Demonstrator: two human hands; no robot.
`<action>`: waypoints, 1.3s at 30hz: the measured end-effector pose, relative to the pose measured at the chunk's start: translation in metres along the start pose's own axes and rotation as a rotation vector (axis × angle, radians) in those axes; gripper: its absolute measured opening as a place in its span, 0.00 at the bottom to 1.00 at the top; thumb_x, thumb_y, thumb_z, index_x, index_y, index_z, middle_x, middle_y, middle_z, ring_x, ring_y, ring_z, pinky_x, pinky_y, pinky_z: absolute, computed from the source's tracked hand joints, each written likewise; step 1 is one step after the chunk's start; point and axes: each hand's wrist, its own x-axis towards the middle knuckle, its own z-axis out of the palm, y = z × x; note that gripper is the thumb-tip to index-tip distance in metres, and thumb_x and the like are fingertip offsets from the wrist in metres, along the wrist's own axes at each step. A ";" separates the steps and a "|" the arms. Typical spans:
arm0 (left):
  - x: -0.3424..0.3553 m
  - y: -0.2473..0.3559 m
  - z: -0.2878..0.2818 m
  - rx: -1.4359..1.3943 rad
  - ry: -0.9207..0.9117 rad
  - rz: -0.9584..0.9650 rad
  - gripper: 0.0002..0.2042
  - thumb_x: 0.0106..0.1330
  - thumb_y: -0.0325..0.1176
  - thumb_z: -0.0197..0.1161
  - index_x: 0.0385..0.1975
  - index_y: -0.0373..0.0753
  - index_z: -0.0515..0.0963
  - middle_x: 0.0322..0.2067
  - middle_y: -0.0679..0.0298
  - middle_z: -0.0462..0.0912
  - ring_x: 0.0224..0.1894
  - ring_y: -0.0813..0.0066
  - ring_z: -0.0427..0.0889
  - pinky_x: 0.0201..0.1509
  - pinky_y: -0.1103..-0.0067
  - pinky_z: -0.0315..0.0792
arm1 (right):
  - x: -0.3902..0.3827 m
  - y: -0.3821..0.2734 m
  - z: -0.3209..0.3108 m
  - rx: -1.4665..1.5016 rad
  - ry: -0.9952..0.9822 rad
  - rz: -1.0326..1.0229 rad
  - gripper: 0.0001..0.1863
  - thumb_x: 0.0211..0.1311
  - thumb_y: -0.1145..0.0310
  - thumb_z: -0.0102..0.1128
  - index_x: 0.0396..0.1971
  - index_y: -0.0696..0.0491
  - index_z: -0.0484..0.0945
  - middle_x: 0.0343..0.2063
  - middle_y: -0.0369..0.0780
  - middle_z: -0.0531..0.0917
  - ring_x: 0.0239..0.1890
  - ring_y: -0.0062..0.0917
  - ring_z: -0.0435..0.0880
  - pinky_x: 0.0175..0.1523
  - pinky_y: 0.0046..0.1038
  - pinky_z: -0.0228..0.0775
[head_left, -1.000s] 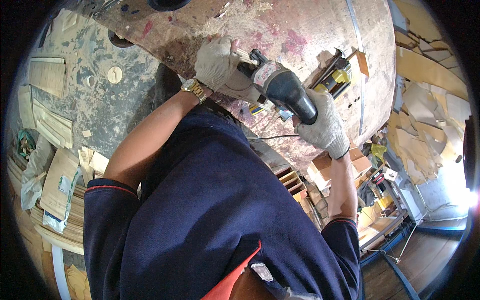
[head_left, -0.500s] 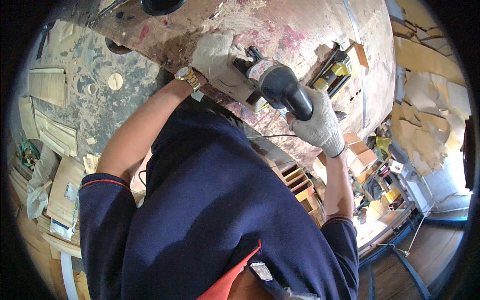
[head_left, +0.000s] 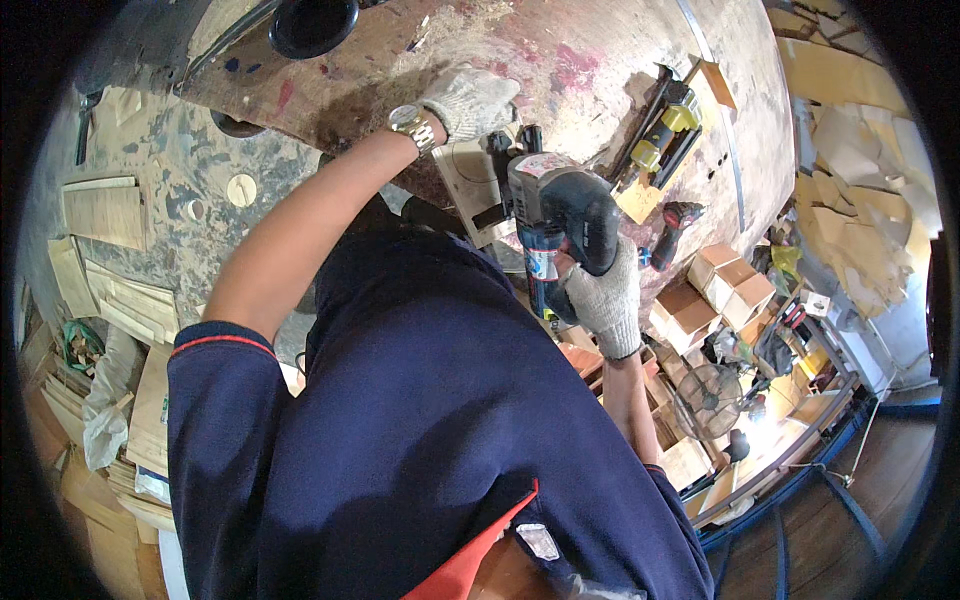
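My right hand (head_left: 607,300), in a whitish knit glove, is wrapped round the handle of a blue and black jigsaw (head_left: 575,212). Its dark base rests against a pale wooden board (head_left: 463,180), which carries a thin curved line; the blade is out of sight. At the board's far end my gloved left hand (head_left: 472,103) holds it down, with the fingertips partly hidden. The board lies at the near edge of a stained worktable (head_left: 400,75).
A yellow and black nail gun (head_left: 660,138) and a red and black drill (head_left: 675,228) lie right of the jigsaw. Wooden boxes (head_left: 718,295) and a fan (head_left: 708,398) stand at the lower right. Thin wood pieces (head_left: 105,210) lie on the left floor. A black bowl (head_left: 313,22) sits at the far edge.
The jigsaw has swung round in my right hand, its handle now nearer my body. My left hand has shifted right along the board, which is turned more upright in view.
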 end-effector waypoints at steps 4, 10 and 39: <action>-0.029 0.015 -0.012 -0.040 0.315 -0.260 0.11 0.72 0.43 0.56 0.38 0.43 0.79 0.31 0.54 0.86 0.37 0.52 0.86 0.48 0.60 0.76 | -0.004 -0.007 -0.002 -0.024 0.037 -0.053 0.16 0.51 0.71 0.66 0.41 0.60 0.84 0.27 0.48 0.87 0.34 0.35 0.90 0.41 0.34 0.78; -0.052 0.041 0.003 -0.087 0.466 -0.456 0.13 0.76 0.41 0.53 0.35 0.40 0.80 0.28 0.53 0.84 0.32 0.49 0.83 0.39 0.58 0.74 | -0.003 -0.012 -0.002 -0.054 0.061 -0.101 0.20 0.48 0.67 0.70 0.43 0.58 0.83 0.33 0.49 0.86 0.38 0.39 0.88 0.45 0.36 0.78; -0.056 0.036 0.012 -0.150 0.577 -0.383 0.11 0.75 0.38 0.56 0.35 0.38 0.79 0.27 0.53 0.83 0.31 0.51 0.84 0.35 0.62 0.77 | 0.024 -0.003 -0.019 -0.089 -0.096 -0.272 0.15 0.47 0.68 0.65 0.35 0.61 0.82 0.19 0.46 0.82 0.23 0.29 0.84 0.34 0.32 0.75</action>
